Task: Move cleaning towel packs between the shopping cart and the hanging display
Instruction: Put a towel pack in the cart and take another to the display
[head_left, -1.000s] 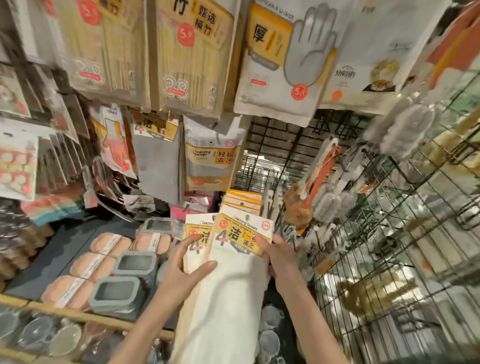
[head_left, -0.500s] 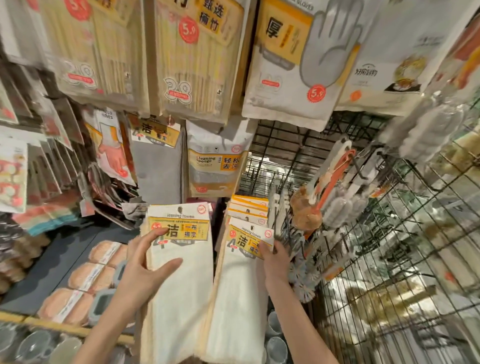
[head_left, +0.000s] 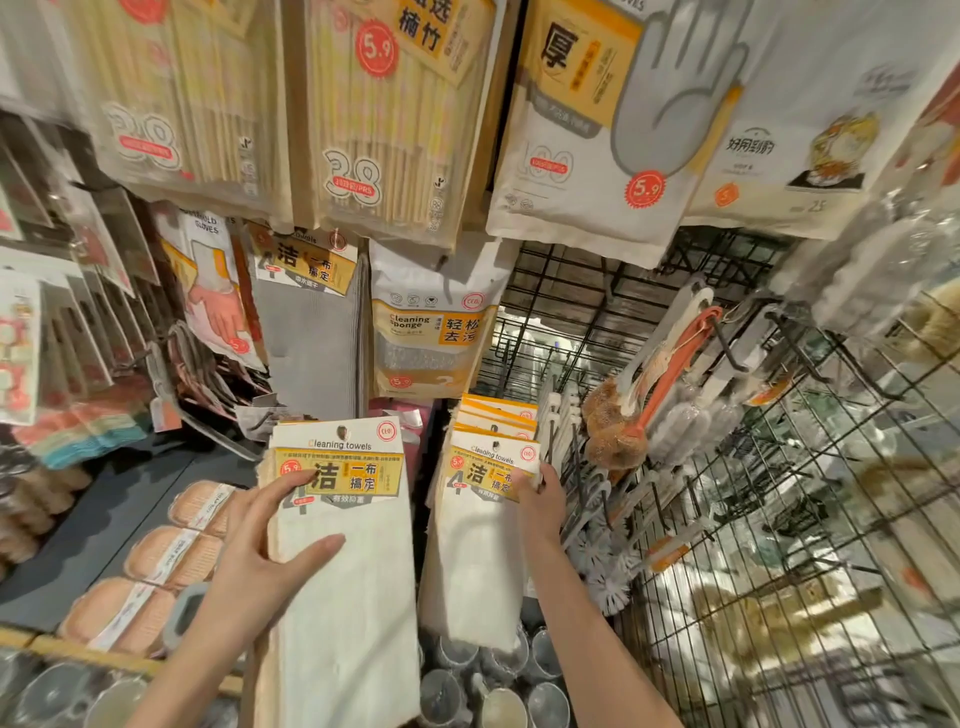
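Observation:
My left hand (head_left: 260, 561) grips a white cleaning towel pack (head_left: 348, 582) with a yellow label, fingers on its front and left edge, held upright at lower centre. To its right several more cleaning towel packs (head_left: 483, 525) hang in a row on a display hook. My right hand (head_left: 540, 499) pinches the right edge of the front hanging pack at its header card. The shopping cart is out of view.
Chopstick packs (head_left: 363, 119) and glove packs (head_left: 613, 119) hang overhead. A grey towel pack (head_left: 311, 332) and a sponge pack (head_left: 431, 338) hang behind. Brushes (head_left: 649, 395) hang on the black wire grid (head_left: 779, 519) at right. Sponges (head_left: 171, 556) lie on the shelf at left; glass cups (head_left: 493, 691) below.
My left hand has pulled one towel pack off the front of the row and moved it left and clear. My right hand stayed on the hanging packs.

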